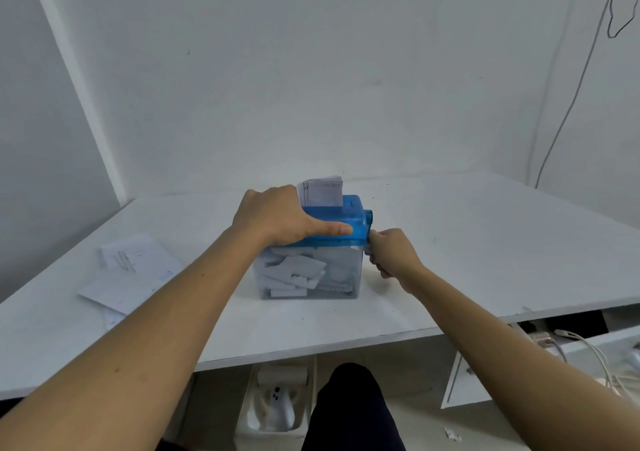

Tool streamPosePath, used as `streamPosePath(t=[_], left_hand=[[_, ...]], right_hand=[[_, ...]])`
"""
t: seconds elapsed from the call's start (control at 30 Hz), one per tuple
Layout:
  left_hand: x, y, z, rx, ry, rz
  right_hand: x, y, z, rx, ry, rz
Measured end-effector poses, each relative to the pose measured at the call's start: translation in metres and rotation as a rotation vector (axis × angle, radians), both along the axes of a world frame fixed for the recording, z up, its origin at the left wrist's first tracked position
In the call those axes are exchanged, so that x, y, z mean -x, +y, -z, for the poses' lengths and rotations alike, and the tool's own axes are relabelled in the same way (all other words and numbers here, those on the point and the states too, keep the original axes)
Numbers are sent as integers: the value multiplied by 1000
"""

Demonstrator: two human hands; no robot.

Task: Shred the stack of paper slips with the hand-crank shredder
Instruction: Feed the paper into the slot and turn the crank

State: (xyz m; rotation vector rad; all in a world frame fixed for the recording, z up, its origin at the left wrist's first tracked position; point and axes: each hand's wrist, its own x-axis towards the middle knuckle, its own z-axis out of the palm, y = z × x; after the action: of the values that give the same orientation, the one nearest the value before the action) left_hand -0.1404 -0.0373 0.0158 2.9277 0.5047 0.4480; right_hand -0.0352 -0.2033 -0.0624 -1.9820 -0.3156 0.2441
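A: What is met first, nearest the front edge of the table?

B: Loose printed sheets are seen lying flat at the left, well apart from the hand-crank shredder. The shredder is stood near the middle of the table. Its clear bin is seen well filled with cut pieces.

A: How is it held?

B: The crank, on the shredder's right side, is gripped by the right hand. The fingers are curled tight round the handle, which is hidden by them. The blue lid is pressed from above by the left hand. The thumb is laid straight along the front edge and the fingers are bent over the far side, out of sight. The lid appears to be clamped between them.

A: And the paper?

B: 1 stack of paper slips is stood upright in the slot, just behind the left hand. Much of it is seen above the lid.

A: How can it be expected to handle?

B: The shredder is judged to be light, thin plastic, easily slid or tipped on the smooth top when the crank is turned. It is best held down at the lid. The slips are judged thin and limp. From so thick a stack, a stiff crank or a jam may be expected, so slow, even turns are advised. If guidance is needed, the slips are best taken by the top edge.
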Motion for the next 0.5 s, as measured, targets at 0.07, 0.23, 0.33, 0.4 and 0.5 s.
streamPosePath(t=[0.07,0.23,0.33,0.4,0.5], left_hand=[[-1,0,-1,-16,14,6],[-1,-2,-1,-38,7,-16],[-1,-1,1,-43,17,-25],[-1,-3,-2,-25,12,-28],[2,-4,-3,15,36,-16]], right_hand=[[6,-5,-4,59,-60,12],[25,-17,-11,229,-135,-52],[32,-24,-11,239,-197,-42],[39,-30,-14,212,-226,-62],[49,-42,-25,86,-166,-129]])
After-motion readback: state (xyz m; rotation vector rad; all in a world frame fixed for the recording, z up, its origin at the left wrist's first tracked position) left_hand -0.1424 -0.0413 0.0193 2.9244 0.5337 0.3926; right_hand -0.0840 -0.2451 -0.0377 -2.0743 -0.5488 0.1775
